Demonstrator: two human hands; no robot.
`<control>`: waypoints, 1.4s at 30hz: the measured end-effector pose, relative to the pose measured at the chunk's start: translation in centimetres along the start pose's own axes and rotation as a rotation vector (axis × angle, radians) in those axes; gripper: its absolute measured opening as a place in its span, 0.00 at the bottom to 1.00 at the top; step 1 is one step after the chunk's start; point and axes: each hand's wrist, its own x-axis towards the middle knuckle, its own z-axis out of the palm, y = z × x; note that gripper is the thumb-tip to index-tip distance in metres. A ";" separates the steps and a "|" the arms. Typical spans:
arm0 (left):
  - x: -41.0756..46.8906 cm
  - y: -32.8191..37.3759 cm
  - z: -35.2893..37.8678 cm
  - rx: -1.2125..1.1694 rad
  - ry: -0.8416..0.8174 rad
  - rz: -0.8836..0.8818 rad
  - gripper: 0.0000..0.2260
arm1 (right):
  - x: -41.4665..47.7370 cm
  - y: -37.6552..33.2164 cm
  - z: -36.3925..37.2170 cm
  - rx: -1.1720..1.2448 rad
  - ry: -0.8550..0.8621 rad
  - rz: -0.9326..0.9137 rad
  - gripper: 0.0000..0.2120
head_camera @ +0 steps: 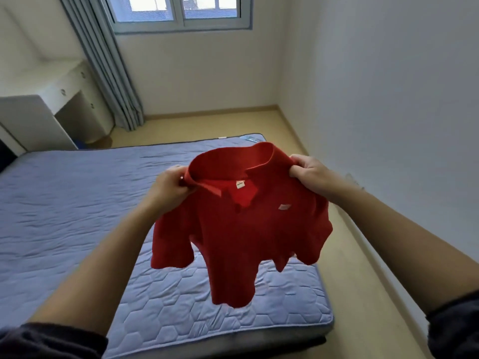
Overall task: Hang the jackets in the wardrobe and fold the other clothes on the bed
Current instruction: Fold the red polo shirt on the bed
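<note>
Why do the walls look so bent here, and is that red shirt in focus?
Head view: the wide-angle lens bows the white right-hand wall. Also in the head view, soft daylight comes from the grey-framed window, with no glare. The red collared polo shirt, gripped by the left hand and right hand, looks slightly soft, and its white labels are unreadable.

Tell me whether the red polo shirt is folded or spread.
Spread, not folded: the red polo shirt hangs full length above the bed, held at the shoulders by the left hand and right hand.
</note>
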 end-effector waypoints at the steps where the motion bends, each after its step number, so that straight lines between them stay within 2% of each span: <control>1: -0.8 -0.1 -0.3 -0.026 -0.023 -0.046 0.06 | -0.2 0.2 0.5 -0.051 -0.033 -0.018 0.06; 3: -2.7 -0.3 -0.8 -0.057 -0.136 -0.151 0.07 | -0.6 0.8 1.6 -0.128 -0.139 -0.055 0.08; 6: -5.5 -0.9 -1.4 -0.066 -0.301 -0.222 0.05 | -1.2 1.8 3.2 -0.108 -0.329 -0.077 0.08; 10: -8.5 -1.3 -2.1 -0.310 -0.508 -0.343 0.06 | -1.8 2.5 4.3 -0.013 -0.575 -0.006 0.11; 14: -9.5 -1.8 -2.4 -0.375 -0.565 -0.404 0.08 | -1.5 2.6 5.1 0.058 -0.740 0.048 0.15; 16: -9.6 -2.3 -2.5 -0.424 -0.594 -0.443 0.12 | -0.8 2.4 5.1 0.095 -0.810 0.120 0.17; 20: -8.6 -3.8 -3.4 -0.649 -0.729 -0.571 0.15 | 1.9 1.7 4.1 0.116 -1.046 0.304 0.19; 22: -6.7 -5.4 -3.6 -0.624 -0.813 -0.602 0.16 | 4.4 1.4 4.2 0.091 -1.108 0.351 0.18; 24: -3.8 -7.9 -2.8 -0.410 -0.859 -0.628 0.12 | 7.9 1.6 5.7 0.006 -1.060 0.414 0.17; 26: -0.5 -11.0 -0.7 -0.159 -0.853 -0.629 0.09 | 12.1 3.0 8.6 -0.117 -0.938 0.447 0.16; 29: 4.6 -17.6 4.4 0.115 -0.783 -0.600 0.08 | 19.1 6.8 14.3 -0.397 -0.686 0.353 0.12; 30: 6.0 -19.9 6.2 0.227 -0.722 -0.582 0.09 | 21.3 8.1 16.0 -0.500 -0.582 0.285 0.12; 32: 8.7 -24.2 9.9 0.398 -0.483 -0.561 0.10 | 25.8 11.3 19.7 -0.583 -0.325 0.186 0.13; 35: 10.2 -29.8 15.6 0.364 -0.115 -0.599 0.13 | 29.6 17.3 24.9 -0.507 -0.066 0.137 0.17; 37: 8.3 -33.1 19.9 0.285 -0.070 -0.625 0.13 | 29.3 22.2 28.6 -0.485 -0.071 0.155 0.17; 42: -3.4 -38.8 29.4 0.229 -0.327 -0.720 0.12 | 22.6 33.6 36.4 -0.505 -0.294 0.257 0.17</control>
